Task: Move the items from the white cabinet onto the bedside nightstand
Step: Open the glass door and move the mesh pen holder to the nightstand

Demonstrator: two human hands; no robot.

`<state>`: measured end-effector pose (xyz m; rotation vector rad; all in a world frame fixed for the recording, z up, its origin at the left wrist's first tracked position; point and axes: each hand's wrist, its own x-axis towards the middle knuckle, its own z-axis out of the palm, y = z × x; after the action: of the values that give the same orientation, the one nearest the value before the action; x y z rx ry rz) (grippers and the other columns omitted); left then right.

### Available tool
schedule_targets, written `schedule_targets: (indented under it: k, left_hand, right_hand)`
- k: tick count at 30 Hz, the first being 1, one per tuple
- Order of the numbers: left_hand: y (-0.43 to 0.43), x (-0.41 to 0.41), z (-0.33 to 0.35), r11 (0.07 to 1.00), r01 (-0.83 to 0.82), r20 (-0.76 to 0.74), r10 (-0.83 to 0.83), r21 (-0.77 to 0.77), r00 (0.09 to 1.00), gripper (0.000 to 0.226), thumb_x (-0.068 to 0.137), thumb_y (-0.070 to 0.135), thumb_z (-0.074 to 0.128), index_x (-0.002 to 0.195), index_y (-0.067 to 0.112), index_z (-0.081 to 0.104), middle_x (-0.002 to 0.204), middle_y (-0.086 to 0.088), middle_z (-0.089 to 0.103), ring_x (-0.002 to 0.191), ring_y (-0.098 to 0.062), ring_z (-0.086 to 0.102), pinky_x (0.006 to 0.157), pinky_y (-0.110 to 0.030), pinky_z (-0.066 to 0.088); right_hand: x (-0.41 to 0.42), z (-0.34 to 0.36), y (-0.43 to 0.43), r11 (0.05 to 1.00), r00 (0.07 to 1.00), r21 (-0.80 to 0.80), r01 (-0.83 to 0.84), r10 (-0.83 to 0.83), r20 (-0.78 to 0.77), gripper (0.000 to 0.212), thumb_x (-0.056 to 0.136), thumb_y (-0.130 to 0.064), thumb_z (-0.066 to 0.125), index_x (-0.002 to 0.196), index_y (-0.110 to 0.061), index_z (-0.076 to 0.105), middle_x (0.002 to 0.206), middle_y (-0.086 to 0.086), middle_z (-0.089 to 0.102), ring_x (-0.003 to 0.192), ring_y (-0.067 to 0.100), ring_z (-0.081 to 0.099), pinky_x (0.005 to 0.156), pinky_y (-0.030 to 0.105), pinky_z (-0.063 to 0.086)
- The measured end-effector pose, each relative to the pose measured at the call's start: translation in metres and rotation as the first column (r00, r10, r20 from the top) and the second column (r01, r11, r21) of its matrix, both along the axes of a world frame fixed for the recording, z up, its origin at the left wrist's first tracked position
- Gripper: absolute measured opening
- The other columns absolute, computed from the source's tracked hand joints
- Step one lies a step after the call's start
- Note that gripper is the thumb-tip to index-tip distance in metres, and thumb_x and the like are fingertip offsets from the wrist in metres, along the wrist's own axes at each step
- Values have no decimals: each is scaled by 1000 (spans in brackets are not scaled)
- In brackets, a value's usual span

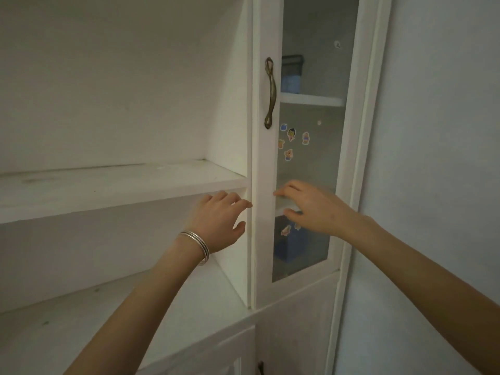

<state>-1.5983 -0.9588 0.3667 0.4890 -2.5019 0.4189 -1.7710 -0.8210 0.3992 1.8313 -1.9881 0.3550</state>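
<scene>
A white cabinet fills the view, with open shelves on the left and a glass-paned door on the right. Behind the glass a blue box with a dark lid stands on the upper shelf, and another blue box sits lower down. My left hand, wearing silver bangles, reaches with relaxed fingers to the door's left edge. My right hand spreads its fingers over the door frame and glass, slightly blurred. Neither hand holds anything.
A bronze handle runs down the door frame. Cartoon stickers dot the glass. The open shelves on the left hold nothing visible. A pale wall rises to the right, and lower cabinet doors sit below.
</scene>
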Motion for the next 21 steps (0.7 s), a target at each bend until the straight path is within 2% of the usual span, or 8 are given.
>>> schedule_targets:
  k: [3,9,11,13,16,18,20,21]
  left_hand:
    - [-22,-9,18,998,-30,-90,26,-49,996,41,85,31,56,125,21,55,118,-2,60,106,-26,53,85,-39,39]
    - [-56,-33,39,992,-62,-147,46,-112,988,36,76,24,65,112,17,63,103,-6,66,91,-31,59,73,-41,45]
    - [-66,-40,41,989,-75,-153,55,-126,987,37,74,24,66,110,16,63,101,-6,66,89,-31,60,72,-41,46]
    - [-75,-46,42,984,-88,-156,64,-153,986,36,70,23,68,106,16,65,95,-5,67,83,-30,62,66,-40,47]
    - [-84,-54,41,978,-99,-163,69,-185,984,35,66,26,65,100,17,67,88,-3,68,75,-28,62,59,-38,49]
    - [-86,-59,38,976,-101,-160,70,-195,985,36,65,26,70,99,17,67,87,-2,67,73,-26,62,58,-37,49]
    - [-87,-63,33,975,-110,-156,80,-193,985,37,64,25,73,100,18,67,87,0,67,74,-25,62,59,-37,49]
    - [-88,-64,30,976,-114,-155,85,-187,984,37,64,25,73,99,19,67,87,0,67,74,-24,62,59,-37,49]
  right_hand:
    - [-18,30,-29,996,998,-82,-43,39,-49,43,92,-24,50,134,-15,42,133,5,46,119,21,45,99,42,42]
    - [-50,77,-78,954,994,-290,-81,58,-89,45,91,-24,52,133,-11,43,132,8,45,119,22,45,94,41,46]
    - [-57,87,-91,936,994,-339,-92,109,32,43,91,-23,53,131,-11,45,131,9,46,117,19,45,93,36,44]
    - [-61,96,-100,898,963,-427,-105,198,181,35,90,-22,54,123,-10,50,121,7,51,106,14,48,92,36,46]
    - [-64,104,-110,840,914,-532,-107,293,279,27,88,-19,58,111,-9,52,111,4,54,101,14,52,90,36,48]
    - [-61,108,-114,806,860,-581,-109,370,352,32,86,-16,61,113,-7,46,102,2,55,96,14,54,86,28,49]
    - [-58,111,-118,786,795,-609,-103,433,424,42,86,-12,61,121,-7,38,90,-6,52,82,9,55,73,9,46]
    - [-57,113,-121,785,778,-612,-99,445,444,47,86,-11,61,124,-8,34,86,-9,50,77,5,53,67,5,44]
